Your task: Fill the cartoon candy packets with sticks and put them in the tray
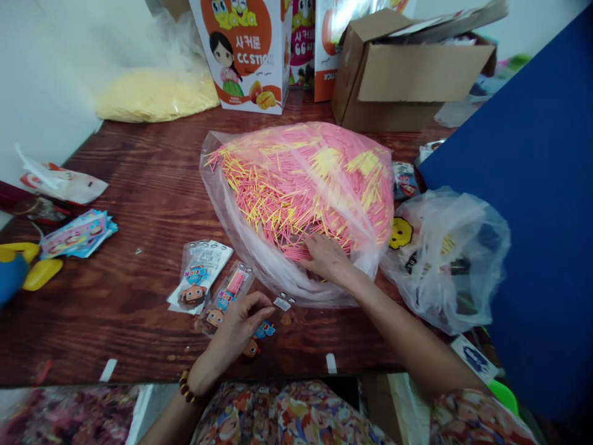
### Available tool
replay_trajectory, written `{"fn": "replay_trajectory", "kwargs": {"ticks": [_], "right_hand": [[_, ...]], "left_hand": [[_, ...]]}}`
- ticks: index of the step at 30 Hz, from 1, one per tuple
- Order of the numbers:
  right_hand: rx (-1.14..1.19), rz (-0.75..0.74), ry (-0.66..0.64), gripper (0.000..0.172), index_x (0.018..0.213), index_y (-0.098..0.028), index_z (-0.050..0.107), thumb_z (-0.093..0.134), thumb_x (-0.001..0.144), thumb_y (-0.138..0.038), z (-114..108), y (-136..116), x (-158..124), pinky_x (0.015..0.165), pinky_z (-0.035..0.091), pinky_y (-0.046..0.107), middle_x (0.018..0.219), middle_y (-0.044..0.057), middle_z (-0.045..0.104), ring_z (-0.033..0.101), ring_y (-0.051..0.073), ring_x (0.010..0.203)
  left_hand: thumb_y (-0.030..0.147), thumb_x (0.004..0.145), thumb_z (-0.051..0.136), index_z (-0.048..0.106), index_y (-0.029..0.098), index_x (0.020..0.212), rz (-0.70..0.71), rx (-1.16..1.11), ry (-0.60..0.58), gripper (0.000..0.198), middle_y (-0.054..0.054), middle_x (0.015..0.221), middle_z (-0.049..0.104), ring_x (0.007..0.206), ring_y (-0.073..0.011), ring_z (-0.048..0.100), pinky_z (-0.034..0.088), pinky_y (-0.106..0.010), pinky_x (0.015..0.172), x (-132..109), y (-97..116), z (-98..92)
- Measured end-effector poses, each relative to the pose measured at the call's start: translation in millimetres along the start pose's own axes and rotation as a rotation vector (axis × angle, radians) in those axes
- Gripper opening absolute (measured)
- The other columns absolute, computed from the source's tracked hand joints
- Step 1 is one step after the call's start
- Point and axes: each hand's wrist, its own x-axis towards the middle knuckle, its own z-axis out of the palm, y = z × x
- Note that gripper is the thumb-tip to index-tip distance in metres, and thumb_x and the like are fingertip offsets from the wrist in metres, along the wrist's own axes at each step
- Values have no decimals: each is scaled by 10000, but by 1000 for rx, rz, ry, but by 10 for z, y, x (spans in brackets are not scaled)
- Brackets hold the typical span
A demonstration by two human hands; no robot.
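Observation:
My right hand (328, 256) reaches into the open mouth of a big clear plastic bag (259, 247) heaped with pink and yellow sticks (301, 179); its fingers curl over the sticks at the near edge. My left hand (238, 327) pinches a small clear printed packet (273, 315) against the wooden table (139, 185). Beside that hand lie a packet holding pink sticks (231, 287) and another flat printed packet (199, 275).
A crumpled plastic bag (447, 256) sits to the right by a blue board (532, 185). At the back stand a cardboard box (407, 68), printed cartons (245, 49) and a bag of yellow material (155, 93). At the left lie stacked packets (76, 233) and a yellow and blue object (21, 266).

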Motion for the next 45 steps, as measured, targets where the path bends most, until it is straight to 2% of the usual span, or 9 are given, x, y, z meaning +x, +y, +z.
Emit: {"fn": "replay_trajectory", "kwargs": {"ticks": [7, 12, 17, 22, 27, 33, 37, 41, 45], "right_hand": [[-111, -126, 4, 293, 1140, -94, 626, 533, 919, -262, 127, -163, 107, 963, 397, 454, 1177, 216, 634, 554, 340, 1133], [-61, -151, 4, 271, 1111, -79, 610, 403, 963, -173, 248, -108, 163, 926, 412, 393, 1150, 214, 639, 565, 299, 1081], [293, -46, -14, 181, 985, -138, 559, 395, 973, -213, 231, 52, 170, 761, 417, 304, 941, 114, 657, 563, 198, 813], [647, 28, 90, 41, 884, -196, 471, 439, 907, -206, 252, 195, 161, 770, 414, 292, 888, 29, 583, 507, 160, 785], [1036, 107, 249, 173, 741, -237, 404, 542, 815, -310, 266, 305, 153, 727, 431, 286, 743, -32, 498, 468, 157, 747], [1423, 91, 280, 217, 802, -207, 556, 589, 732, -410, 232, 342, 86, 712, 442, 287, 729, -18, 605, 559, 159, 730], [1455, 79, 360, 222, 834, -199, 578, 578, 753, -406, 177, 305, 20, 788, 467, 306, 773, 11, 651, 607, 176, 802], [1475, 37, 421, 239, 904, -213, 555, 565, 793, -424, 142, 257, -35, 752, 475, 323, 752, 10, 619, 611, 189, 770], [1125, 64, 372, 181, 913, -216, 524, 463, 893, -385, 177, 360, -153, 726, 470, 341, 763, 20, 603, 586, 198, 742]], "left_hand": [[400, 862, 614, 663, 186, 789, -17, -28, -19, 232, -11, 757, 655, 743, -166, 574, 421, -251, 677, 6, -30, -7], [389, 833, 630, 653, 178, 773, -18, -104, 24, 221, -2, 725, 618, 704, -150, 543, 422, -247, 657, -11, -4, -24], [404, 816, 636, 648, 172, 759, -30, -154, 28, 239, 0, 705, 593, 684, -144, 526, 428, -246, 635, -26, 38, -50], [419, 821, 635, 647, 173, 776, -19, -165, 37, 251, -12, 747, 616, 728, -154, 545, 438, -251, 662, -50, 29, -38], [419, 822, 630, 632, 176, 759, -26, -154, 50, 251, -14, 736, 616, 708, -154, 534, 429, -248, 648, -97, 23, -29], [414, 814, 638, 647, 176, 769, -10, -155, 67, 243, -16, 748, 630, 730, -163, 555, 446, -258, 680, -128, 35, -33], [419, 821, 631, 648, 175, 768, 7, -140, 69, 250, -13, 738, 629, 720, -160, 551, 439, -254, 667, -134, 20, -23], [419, 828, 631, 647, 172, 769, -3, -156, 45, 255, -13, 746, 635, 721, -157, 556, 439, -256, 669, -141, 6, -18], [420, 827, 643, 652, 172, 778, -6, -175, 56, 253, -10, 752, 640, 728, -155, 564, 445, -253, 674, -155, 15, -29]]}}
